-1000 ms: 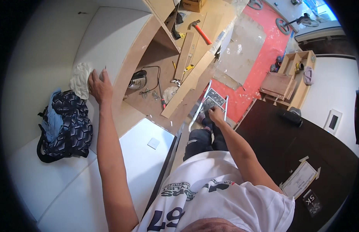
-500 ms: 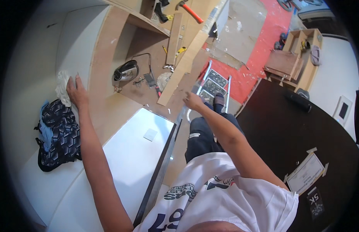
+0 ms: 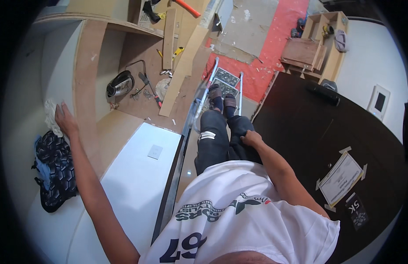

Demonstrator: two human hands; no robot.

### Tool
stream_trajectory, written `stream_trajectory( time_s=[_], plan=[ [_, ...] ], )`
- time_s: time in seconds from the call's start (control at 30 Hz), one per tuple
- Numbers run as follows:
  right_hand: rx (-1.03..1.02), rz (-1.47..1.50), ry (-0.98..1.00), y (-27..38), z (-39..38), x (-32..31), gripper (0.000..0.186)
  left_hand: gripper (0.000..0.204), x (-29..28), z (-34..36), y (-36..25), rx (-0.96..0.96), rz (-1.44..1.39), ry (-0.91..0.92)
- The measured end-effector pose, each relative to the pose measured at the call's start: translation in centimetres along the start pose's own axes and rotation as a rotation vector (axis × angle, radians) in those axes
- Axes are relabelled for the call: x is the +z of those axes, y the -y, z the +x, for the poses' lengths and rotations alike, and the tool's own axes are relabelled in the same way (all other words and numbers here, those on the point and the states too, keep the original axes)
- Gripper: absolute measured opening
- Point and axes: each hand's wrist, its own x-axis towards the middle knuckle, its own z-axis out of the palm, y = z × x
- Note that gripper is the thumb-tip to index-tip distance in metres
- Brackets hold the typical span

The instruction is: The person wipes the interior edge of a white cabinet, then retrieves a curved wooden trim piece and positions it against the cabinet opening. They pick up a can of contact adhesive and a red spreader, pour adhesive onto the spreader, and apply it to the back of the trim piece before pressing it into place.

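Well, from my remote seat, the cloth (image 3: 51, 115) is at nine o'clock, the left hand (image 3: 66, 119) against it; whether it grips or merely presses, I cannot tell. I'd favour a flat hand and even pressure. From the cloth, the bag (image 3: 56, 171) crowds six o'clock, the plywood edge (image 3: 86, 79) stands at two, and reach looks easiest toward four, over the white panel (image 3: 129, 180). Well apart, the right hand (image 3: 251, 138) curls at the thigh (image 3: 239, 130), contents unclear. The ladder (image 3: 241, 94) sits near twelve in my view: mind footing.
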Motion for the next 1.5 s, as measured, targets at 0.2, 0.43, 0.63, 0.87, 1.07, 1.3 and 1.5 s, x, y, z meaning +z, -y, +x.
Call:
stream_trajectory(
  time_s=[0.2,0.43,0.63,0.87,1.07,1.3,1.5],
  plan=[
    [-0.085,-0.045,-0.064,-0.8,4.0,-0.4,0.036,0.063,-0.9,-1.4,-2.4,-0.027,0.007,-0.015],
    [-0.419,0.326,-0.401,9.4,20.3,-2.4,0.039,0.061,-2.3,-2.3,-1.6,-0.052,-0.095,0.027],
    [-0.374,0.645,-0.344,26.4,30.1,-3.8,0.045,0.06,-5.2,-2.0,-3.7,-0.048,-0.17,0.099],
    [0.045,1.036,-0.263,37.3,37.0,-0.4,0.073,0.066,-10.6,-3.1,7.5,-0.148,-0.139,0.223],
    [0.378,0.981,-0.475,41.6,38.4,1.2,0.071,0.058,-13.8,-1.7,13.7,-0.299,-0.249,0.137],
    [-0.049,1.005,-0.288,38.4,33.2,-0.9,0.048,0.057,-9.2,-2.0,13.2,-0.214,-0.196,0.138],
    [-0.799,1.08,0.029,31.8,14.8,-0.6,0.03,0.055,-5.2,-2.3,10.5,-0.009,-0.099,0.104]
  ],
)
